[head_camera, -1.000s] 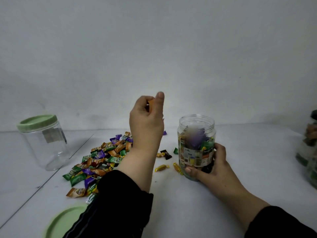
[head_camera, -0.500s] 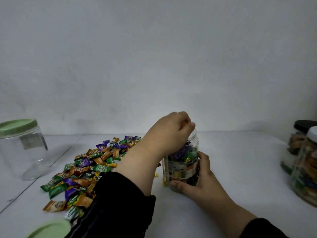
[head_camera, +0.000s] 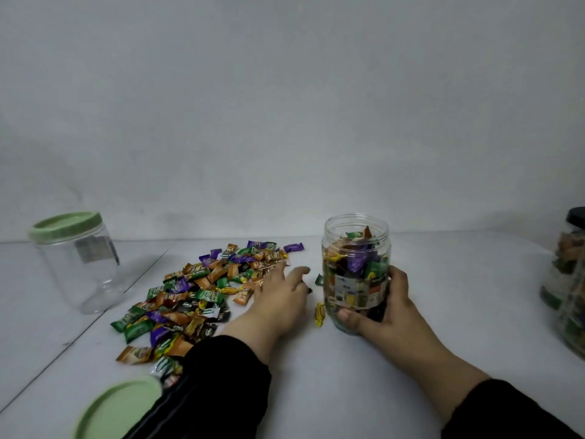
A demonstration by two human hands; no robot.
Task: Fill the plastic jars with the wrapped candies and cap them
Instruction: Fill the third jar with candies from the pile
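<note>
left hand (head_camera: 281, 296) flat and loose at the edge of the candy pile (head_camera: 202, 296), holding nothing; right hand (head_camera: 384, 307) wrapped round the open jar (head_camera: 356, 267), upright and nearly brimful. risk: overfilling, wrappers spilling, loose green lid (head_camera: 118, 408) not seating.

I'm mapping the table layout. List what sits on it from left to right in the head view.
Capped empty jar → loose green lid → candy pile → left hand → open jar of candies → right hand → filled jars at the right edge.
</note>
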